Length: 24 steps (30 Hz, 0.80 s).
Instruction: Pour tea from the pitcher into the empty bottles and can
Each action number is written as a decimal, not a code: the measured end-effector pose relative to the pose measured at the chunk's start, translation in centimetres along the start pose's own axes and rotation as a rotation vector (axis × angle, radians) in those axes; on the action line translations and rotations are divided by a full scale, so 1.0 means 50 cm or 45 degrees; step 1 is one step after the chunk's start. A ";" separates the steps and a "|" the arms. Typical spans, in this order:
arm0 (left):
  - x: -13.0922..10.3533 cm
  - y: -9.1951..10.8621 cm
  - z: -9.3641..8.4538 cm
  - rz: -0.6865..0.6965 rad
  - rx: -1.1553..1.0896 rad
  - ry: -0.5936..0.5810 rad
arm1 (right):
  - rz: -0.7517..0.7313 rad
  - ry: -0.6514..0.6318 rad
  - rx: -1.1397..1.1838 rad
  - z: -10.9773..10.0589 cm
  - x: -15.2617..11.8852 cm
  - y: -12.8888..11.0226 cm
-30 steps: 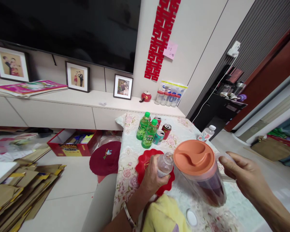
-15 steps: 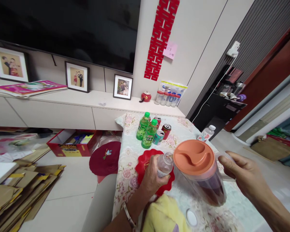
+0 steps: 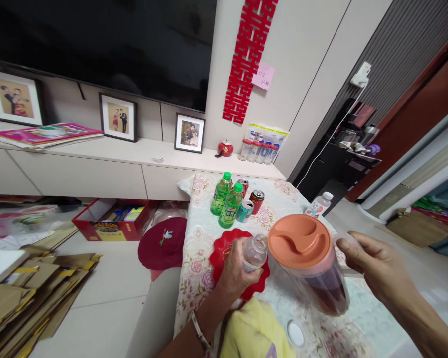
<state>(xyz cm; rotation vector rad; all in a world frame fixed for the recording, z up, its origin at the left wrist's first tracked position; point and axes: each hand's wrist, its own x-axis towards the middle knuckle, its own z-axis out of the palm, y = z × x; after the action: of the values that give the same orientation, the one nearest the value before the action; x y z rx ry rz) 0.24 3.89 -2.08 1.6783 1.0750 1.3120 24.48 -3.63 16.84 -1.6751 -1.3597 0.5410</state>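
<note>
My left hand [image 3: 236, 271] is wrapped round a clear plastic bottle [image 3: 254, 252], uncapped, above a red scalloped tray [image 3: 219, 242]. The fingers of my right hand [image 3: 373, 266] close on the handle of a clear pitcher [image 3: 317, 286] that holds dark liquid. An orange lid [image 3: 298, 242] covers the pitcher, which tilts with its spout side close to the bottle's mouth. Whether liquid runs between them I cannot tell. Below the tray lies a yellow cloth [image 3: 257, 330], with a round white disc [image 3: 295, 333] beside it.
Two green bottles [image 3: 230, 206], a teal can [image 3: 244, 211] and dark red cans [image 3: 257, 202] stand at the table's far end. A white-capped bottle [image 3: 320, 205] is at the right. A maroon stool [image 3: 160, 243], a red box [image 3: 112, 231] and flattened cardboard [image 3: 41, 293] occupy the floor.
The view has shifted very slightly. Both hands keep their grips, and the pitcher and bottle hold nearly the same positions.
</note>
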 end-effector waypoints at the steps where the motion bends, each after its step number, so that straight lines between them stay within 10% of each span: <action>1: 0.000 0.000 0.000 0.000 -0.002 0.004 | -0.002 -0.009 -0.005 0.000 0.000 0.000; 24: 0.000 -0.013 0.005 -0.008 0.023 -0.019 | 0.006 -0.014 0.001 -0.002 0.008 0.010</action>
<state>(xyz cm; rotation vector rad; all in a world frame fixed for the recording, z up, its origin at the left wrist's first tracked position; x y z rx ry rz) 0.36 4.11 -2.74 1.6942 1.0861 1.2874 24.95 -3.30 16.53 -1.6777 -1.3636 0.5544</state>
